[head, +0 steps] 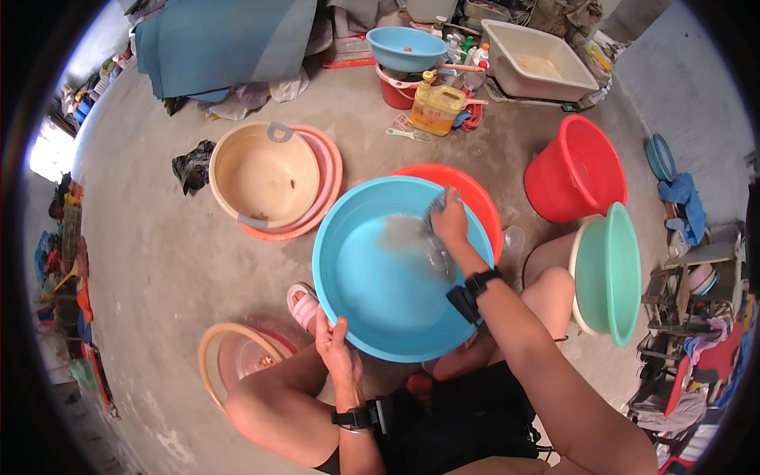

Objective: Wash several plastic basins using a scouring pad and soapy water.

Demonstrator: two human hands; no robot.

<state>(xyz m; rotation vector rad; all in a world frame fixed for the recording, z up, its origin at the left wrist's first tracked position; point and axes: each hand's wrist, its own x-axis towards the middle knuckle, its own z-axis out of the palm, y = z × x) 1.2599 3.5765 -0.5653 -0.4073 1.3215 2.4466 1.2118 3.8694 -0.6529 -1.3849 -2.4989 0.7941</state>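
A large blue plastic basin [380, 297] is tilted towards me between my knees, with a little murky, sudsy water [404, 234] inside. My left hand [338, 344] grips its near-left rim, thumb over the edge. My right hand [451, 222] presses a dark grey scrubbing pad or cloth [436, 205] to the inner wall at the far right. The fingers partly cover the pad, so its exact kind is unclear. Behind the blue basin, and partly hidden by it, is a red basin [484, 202].
Nested beige basins [264, 178] lie at the left beside a black plastic bag [193, 166]. To the right are a red bucket [573, 172] and a green basin [623, 279]. A yellow jug [439, 110] and a brush [409, 135] are ahead; a clear-bottomed basin [237, 356] sits by my left knee.
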